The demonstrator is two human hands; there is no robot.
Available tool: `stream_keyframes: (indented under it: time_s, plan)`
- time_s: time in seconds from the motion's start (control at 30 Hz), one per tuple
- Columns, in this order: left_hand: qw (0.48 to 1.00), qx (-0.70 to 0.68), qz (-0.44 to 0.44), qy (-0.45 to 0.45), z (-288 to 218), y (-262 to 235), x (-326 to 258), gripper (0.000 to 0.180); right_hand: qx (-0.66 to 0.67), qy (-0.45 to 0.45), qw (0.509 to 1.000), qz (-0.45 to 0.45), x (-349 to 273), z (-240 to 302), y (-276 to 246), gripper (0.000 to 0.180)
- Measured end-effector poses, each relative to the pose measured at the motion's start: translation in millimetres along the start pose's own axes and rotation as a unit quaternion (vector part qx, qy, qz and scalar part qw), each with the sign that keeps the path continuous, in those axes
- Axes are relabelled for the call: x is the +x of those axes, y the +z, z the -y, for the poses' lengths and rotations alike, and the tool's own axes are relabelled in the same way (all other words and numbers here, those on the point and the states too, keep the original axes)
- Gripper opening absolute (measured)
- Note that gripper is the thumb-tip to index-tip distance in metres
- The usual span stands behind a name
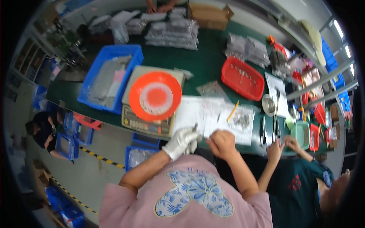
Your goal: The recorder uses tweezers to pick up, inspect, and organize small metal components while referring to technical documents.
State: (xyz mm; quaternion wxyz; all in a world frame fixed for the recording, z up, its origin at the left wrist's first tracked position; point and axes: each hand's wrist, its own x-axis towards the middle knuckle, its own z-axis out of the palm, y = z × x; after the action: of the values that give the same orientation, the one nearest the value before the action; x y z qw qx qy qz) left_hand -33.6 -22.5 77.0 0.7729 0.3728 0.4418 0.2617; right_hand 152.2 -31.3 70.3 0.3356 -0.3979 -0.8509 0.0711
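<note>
The gloved left hand (181, 142) is pinching a small metal piece (194, 127) at the table's near edge, the bare right hand (221, 143) is curling beside it, grip unclear, paper sheets (201, 114) and an orange dish (155, 95) lying beyond.

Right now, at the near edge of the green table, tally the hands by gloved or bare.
Gloved: 1, the wearer's left hand
Bare: 3, the wearer's right hand and a co-worker's two hands
Total: 4
</note>
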Motion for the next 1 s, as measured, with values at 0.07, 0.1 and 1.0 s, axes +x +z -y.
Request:
stream_keyframes:
  time_s: [0.07, 0.1, 1.0]
  plan:
    - [0.999, 0.01, -0.007, 0.037, -11, 5, -8, 0.025, 0.013, 0.004, 1.0, 0.013, 1, -1, -4, 0.016]
    - [0.999, 0.007, -0.005, 0.033, -17, 4, -9, 0.025, -0.007, 0.003, 1.0, 0.025, 3, -1, -6, 0.018]
    - [1.0, 0.015, 0.006, 0.024, -22, 5, -16, 0.024, 0.147, 0.083, 0.985, 0.043, 0, 5, -1, 0.009]
